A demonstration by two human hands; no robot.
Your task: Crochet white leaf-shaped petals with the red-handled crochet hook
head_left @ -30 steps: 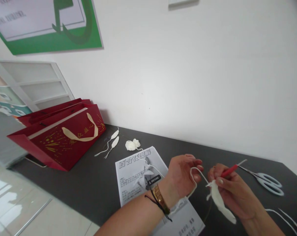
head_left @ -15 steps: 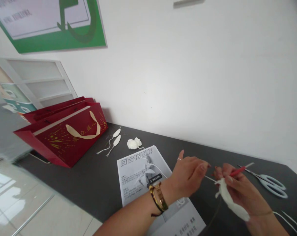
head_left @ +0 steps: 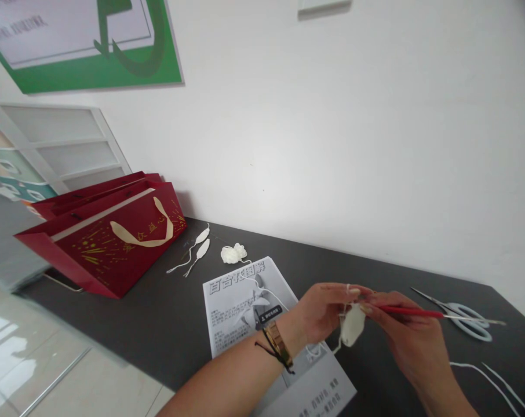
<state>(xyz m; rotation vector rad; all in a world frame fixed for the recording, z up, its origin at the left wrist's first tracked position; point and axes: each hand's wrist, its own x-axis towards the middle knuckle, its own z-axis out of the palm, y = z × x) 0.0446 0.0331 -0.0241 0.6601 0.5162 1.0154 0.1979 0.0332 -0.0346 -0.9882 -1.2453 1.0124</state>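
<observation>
A white crocheted petal (head_left: 353, 325) hangs at the fingertips where my two hands meet, above the dark table. My left hand (head_left: 321, 313) is closed, pinching the petal's top edge, with white yarn looped around a finger. In my right hand (head_left: 412, 336), also closed, lies a red-handled crochet hook (head_left: 412, 311); its bare metal end points right, over the scissors. The hook's working tip is hidden among the fingers. From the ball of white yarn (head_left: 233, 253), a strand runs across the printed sheet (head_left: 232, 313) toward my left hand.
Pale-handled scissors (head_left: 469, 323) lie to the right, partly open. Two finished-looking white petals (head_left: 203, 249) with yarn tails rest beside the yarn ball. Red gift bags (head_left: 110, 243) stand at the table's left end. Loose white yarn (head_left: 484, 370) lies at lower right, and a wall (head_left: 353, 145) rises behind.
My hands were apart with yarn stretched between them; now they meet at the petal. The hook has swung around in my right hand, and the petal hangs further left.
</observation>
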